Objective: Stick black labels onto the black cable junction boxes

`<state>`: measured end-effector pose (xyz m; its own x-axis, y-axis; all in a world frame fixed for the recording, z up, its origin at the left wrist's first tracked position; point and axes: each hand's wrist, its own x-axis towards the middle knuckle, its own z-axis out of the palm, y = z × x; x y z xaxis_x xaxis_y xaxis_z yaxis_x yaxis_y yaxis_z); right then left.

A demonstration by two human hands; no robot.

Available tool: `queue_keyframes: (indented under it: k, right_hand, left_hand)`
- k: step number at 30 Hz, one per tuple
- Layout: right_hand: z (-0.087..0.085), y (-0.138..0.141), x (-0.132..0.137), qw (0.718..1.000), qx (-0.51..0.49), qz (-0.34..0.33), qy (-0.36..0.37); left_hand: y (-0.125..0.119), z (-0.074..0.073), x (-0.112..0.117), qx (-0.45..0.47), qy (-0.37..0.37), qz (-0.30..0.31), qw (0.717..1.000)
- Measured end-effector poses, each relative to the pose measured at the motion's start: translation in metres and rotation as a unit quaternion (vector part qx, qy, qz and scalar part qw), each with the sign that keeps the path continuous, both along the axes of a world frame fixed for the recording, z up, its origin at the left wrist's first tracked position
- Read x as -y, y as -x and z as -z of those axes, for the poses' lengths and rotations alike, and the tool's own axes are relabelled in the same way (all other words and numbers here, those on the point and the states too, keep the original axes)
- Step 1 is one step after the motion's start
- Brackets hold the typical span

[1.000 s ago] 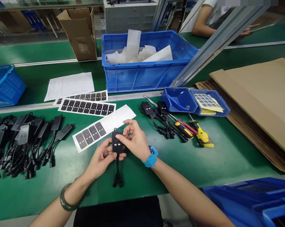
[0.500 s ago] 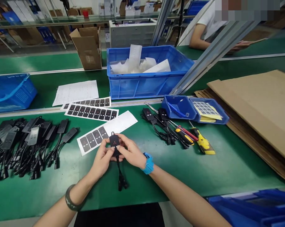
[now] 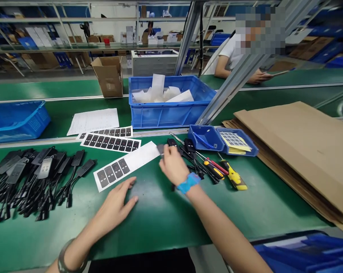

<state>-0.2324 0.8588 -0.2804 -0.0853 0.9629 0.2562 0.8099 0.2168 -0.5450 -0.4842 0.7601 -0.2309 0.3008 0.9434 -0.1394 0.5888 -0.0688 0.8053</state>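
Observation:
My right hand [image 3: 174,165], with a blue watch on the wrist, is closed around a small black cabled box [image 3: 160,149], mostly hidden by the fingers. It is beside other black cabled boxes [image 3: 190,145] with red marks on their faces. My left hand [image 3: 117,206] is over the green table, fingers apart and holding nothing. Just beyond it lies a white sheet of black stickers [image 3: 144,153], with several stickers at its left end and bare backing at the right. A large pile of black cabled boxes [image 3: 16,172] lies at the left.
Screwdrivers, one yellow-handled [image 3: 235,178], lie right of my right hand, below small blue trays [image 3: 202,138]. A large blue bin [image 3: 160,116] holds white scraps. Flat cardboard [image 3: 296,140] covers the right side. A metal post [image 3: 231,89] slants across; a person sits behind it.
My right hand has carried the black cabled box from the middle to the right, beside the other boxes. My left hand has let go of it and drawn back, opening. The view has tilted up.

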Motion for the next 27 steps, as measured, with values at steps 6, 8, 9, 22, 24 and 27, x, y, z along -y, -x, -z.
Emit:
queue_keyframes:
  k: [6, 8, 9, 22, 24, 27]
  right_hand:
    - [-0.017, 0.001, -0.027, 0.997, 0.060, -0.047, 0.000]
    - [-0.017, 0.032, -0.029, 0.986, 0.034, -0.159, 0.025]
    - [-0.015, 0.049, -0.031, 0.978, 0.021, -0.204, 0.035]
    - [0.024, 0.081, -0.034, 0.940, -0.288, -0.182, 0.027]
    - [0.010, 0.065, -0.028, 0.916, -0.373, -0.141, 0.039]
    - [-0.013, 0.047, -0.012, 0.886, -0.445, -0.123, 0.051]
  left_hand:
    - [0.034, 0.042, 0.029, -0.330, -0.217, -0.049, 0.917]
    - [0.038, 0.053, 0.032, -0.350, -0.232, -0.046, 0.906]
    - [0.038, 0.057, 0.032, -0.352, -0.236, -0.045, 0.905]
    - [0.037, 0.029, 0.018, -0.344, -0.220, -0.036, 0.912]
    - [0.048, 0.017, 0.005, -0.329, -0.231, -0.064, 0.913]
    - [0.080, 0.005, -0.021, -0.384, -0.255, -0.151, 0.874]
